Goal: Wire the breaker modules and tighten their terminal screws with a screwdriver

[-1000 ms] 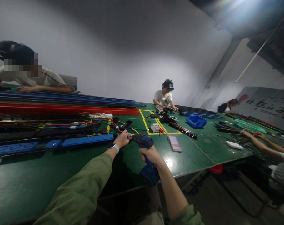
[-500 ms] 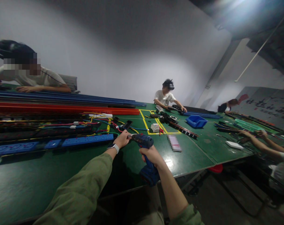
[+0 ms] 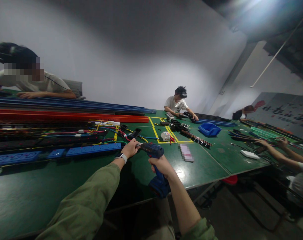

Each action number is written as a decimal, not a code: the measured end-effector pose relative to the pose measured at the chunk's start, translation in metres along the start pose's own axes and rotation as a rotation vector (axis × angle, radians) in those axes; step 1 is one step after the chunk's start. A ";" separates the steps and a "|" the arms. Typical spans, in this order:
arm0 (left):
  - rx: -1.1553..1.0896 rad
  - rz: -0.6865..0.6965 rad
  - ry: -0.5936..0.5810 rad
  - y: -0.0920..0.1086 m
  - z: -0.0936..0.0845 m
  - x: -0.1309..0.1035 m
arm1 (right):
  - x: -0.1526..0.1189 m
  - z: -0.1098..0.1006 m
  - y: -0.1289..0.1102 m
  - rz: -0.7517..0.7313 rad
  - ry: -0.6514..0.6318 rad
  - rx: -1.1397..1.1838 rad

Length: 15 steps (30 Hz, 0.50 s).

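Beyond the drill (image 3: 155,150) lie loose wires (image 3: 104,129) and a blue bin (image 3: 210,130).

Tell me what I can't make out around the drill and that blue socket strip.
Head view: trigger of the drill, hidden by the right hand.
Head view: the drill's very tip, hidden by the left hand.
Head view: left end of the blue socket strip, cut off by the picture's edge.
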<state>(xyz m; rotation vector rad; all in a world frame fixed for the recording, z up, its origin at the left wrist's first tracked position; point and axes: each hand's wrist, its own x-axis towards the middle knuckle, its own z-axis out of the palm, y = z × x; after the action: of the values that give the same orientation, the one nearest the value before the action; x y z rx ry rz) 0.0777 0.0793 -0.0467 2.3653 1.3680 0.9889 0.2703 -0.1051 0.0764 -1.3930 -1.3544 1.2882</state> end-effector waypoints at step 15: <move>0.014 0.008 -0.022 -0.002 0.001 0.001 | 0.003 -0.001 0.005 -0.016 -0.009 -0.005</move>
<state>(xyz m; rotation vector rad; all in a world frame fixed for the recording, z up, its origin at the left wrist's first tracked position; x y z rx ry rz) 0.0772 0.0812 -0.0479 2.3862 1.3625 0.9552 0.2724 -0.1022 0.0709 -1.3785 -1.3730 1.2824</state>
